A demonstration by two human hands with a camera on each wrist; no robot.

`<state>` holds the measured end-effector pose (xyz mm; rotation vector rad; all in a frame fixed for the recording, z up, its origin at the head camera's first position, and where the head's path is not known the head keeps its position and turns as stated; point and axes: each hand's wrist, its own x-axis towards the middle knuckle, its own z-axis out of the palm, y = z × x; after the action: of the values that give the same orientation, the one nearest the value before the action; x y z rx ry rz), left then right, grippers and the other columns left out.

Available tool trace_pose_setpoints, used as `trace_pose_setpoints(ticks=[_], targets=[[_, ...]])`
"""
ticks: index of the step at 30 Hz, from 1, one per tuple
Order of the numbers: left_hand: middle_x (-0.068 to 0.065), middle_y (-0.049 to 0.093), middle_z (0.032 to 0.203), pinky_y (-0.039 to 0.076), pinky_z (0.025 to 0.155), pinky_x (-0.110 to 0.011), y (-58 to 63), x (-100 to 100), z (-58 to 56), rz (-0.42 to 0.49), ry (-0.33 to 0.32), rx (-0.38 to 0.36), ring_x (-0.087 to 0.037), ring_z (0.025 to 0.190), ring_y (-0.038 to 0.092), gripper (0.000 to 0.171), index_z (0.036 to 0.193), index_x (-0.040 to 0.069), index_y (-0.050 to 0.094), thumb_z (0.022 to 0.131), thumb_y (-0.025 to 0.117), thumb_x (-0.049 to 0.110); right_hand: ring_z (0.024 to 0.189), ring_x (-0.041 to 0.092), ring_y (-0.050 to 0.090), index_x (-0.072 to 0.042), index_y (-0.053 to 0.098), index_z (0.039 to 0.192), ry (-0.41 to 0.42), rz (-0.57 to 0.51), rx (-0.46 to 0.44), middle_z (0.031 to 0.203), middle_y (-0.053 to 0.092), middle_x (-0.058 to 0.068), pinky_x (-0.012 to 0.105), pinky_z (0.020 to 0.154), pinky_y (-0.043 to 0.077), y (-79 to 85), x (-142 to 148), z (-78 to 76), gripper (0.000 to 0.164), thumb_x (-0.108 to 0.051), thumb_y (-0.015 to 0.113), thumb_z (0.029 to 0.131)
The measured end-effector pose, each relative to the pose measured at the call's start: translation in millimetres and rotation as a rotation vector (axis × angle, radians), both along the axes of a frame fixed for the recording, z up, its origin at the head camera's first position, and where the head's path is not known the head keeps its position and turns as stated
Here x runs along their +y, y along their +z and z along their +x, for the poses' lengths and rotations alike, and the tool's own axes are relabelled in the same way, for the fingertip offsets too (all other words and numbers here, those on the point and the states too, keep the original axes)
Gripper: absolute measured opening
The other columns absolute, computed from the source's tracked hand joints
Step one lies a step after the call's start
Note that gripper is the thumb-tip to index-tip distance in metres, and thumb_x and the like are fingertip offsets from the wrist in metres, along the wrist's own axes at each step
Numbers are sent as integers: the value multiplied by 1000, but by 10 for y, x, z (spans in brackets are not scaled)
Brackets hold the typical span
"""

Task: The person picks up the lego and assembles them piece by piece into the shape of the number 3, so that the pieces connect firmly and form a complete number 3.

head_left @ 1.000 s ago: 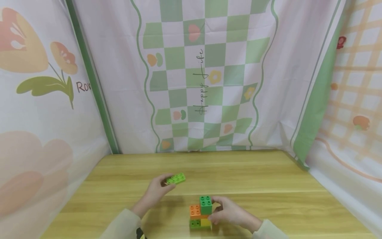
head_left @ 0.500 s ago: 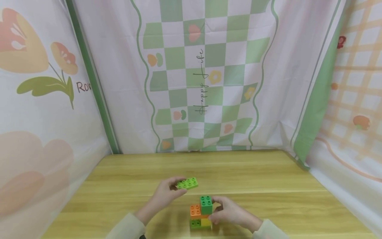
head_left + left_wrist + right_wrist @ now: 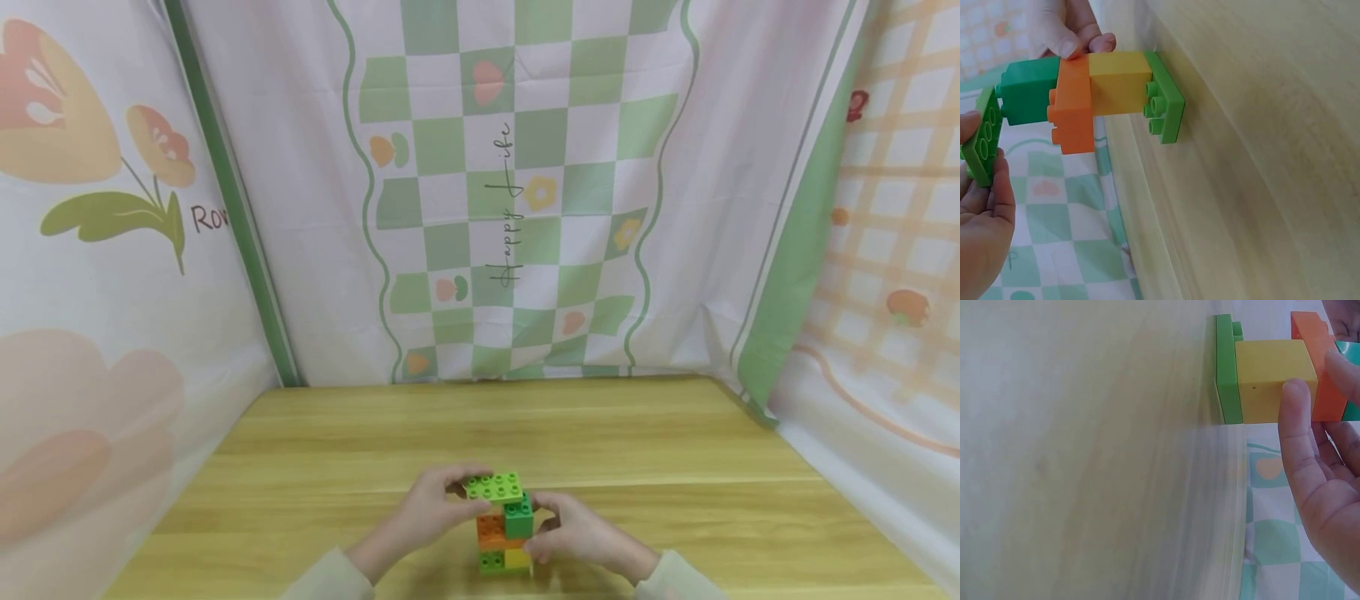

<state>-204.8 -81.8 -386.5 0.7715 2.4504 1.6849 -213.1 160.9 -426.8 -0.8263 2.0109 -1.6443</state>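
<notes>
A small stack of toy building bricks stands on the table: a light green plate at the bottom, a yellow brick on it, then an orange brick and a dark green brick at the top right. My right hand grips the stack from its right side, fingers against the yellow and orange bricks. My left hand pinches a flat light green eight-stud plate by its left end. In the left wrist view this plate is right at the studs of the dark green brick, its far end overhanging the orange one.
The wooden table runs back to a hanging cloth with a green check print. More printed cloth closes in the left side, and a checked cloth the right.
My left hand has carried the light green plate rightward and toward me, from the left of the stack to the top of it. The right hand and the stack have stayed in place.
</notes>
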Motion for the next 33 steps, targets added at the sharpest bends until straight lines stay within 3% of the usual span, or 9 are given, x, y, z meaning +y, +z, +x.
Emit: trace_pose_setpoints(ticks=[10, 18, 26, 33], targets=[[4, 63, 96, 48, 72, -25, -45, 41, 29, -4, -36, 41, -13, 83, 55, 37, 117, 9, 62, 81, 70, 14, 81, 31, 61, 4, 49, 124, -10, 4, -11, 112, 55, 13, 34, 66, 52, -2, -2, -4, 46, -4, 66, 81], [5, 61, 114, 46, 82, -40, -52, 48, 40, -21, -77, 103, -11, 99, 55, 26, 108, 16, 68, 83, 69, 21, 80, 31, 61, 5, 47, 127, -6, 1, -10, 111, 58, 15, 34, 65, 52, 0, 2, -1, 50, -4, 66, 81], [2, 60, 115, 46, 81, -40, -25, 58, 58, -45, -78, 123, -12, 101, 54, 24, 107, 15, 69, 84, 68, 22, 81, 32, 60, 5, 45, 130, 5, -2, -26, 112, 58, 15, 33, 65, 52, 3, 5, -9, 52, -4, 65, 82], [0, 60, 115, 48, 79, -35, -34, 59, 45, -99, -89, 191, -12, 100, 54, 25, 108, 14, 69, 85, 67, 23, 81, 33, 60, 4, 44, 131, 16, -12, -23, 112, 58, 15, 34, 65, 52, -2, 8, -12, 52, -3, 64, 83]])
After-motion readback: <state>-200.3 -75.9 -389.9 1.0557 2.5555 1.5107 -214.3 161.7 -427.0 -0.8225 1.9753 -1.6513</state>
